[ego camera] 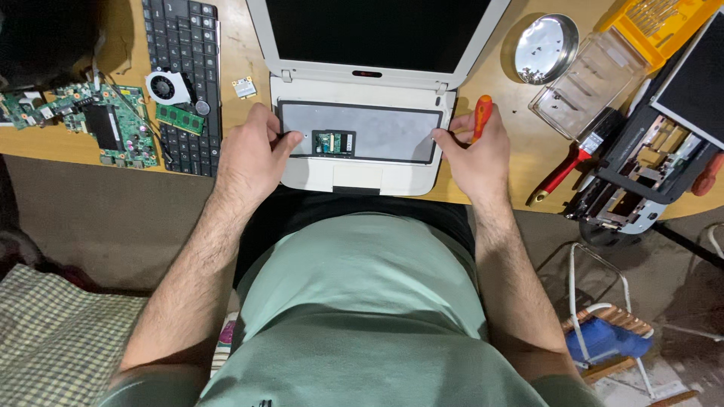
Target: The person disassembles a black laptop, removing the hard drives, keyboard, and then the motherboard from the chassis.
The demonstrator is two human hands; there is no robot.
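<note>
A small white laptop (pixel 302 175) lies open on the wooden desk with its keyboard removed, showing a grey metal tray (pixel 385 128) and a small green circuit card (pixel 334 142). My left hand (pixel 253 154) rests on the left end of the tray, fingertips at its edge. My right hand (pixel 475 154) touches the tray's right edge and holds an orange-handled screwdriver (pixel 481 117) upright in its grip. The dark screen (pixel 369 34) stands at the back.
Left: a loose black keyboard (pixel 183 45) carrying a fan (pixel 166 85) and memory stick (pixel 179 118), a green motherboard (pixel 113 124). Right: a round metal dish (pixel 545 47) with screws, a clear plastic case (pixel 592 79), a red-handled brush (pixel 581 154), a dismantled laptop (pixel 656 158).
</note>
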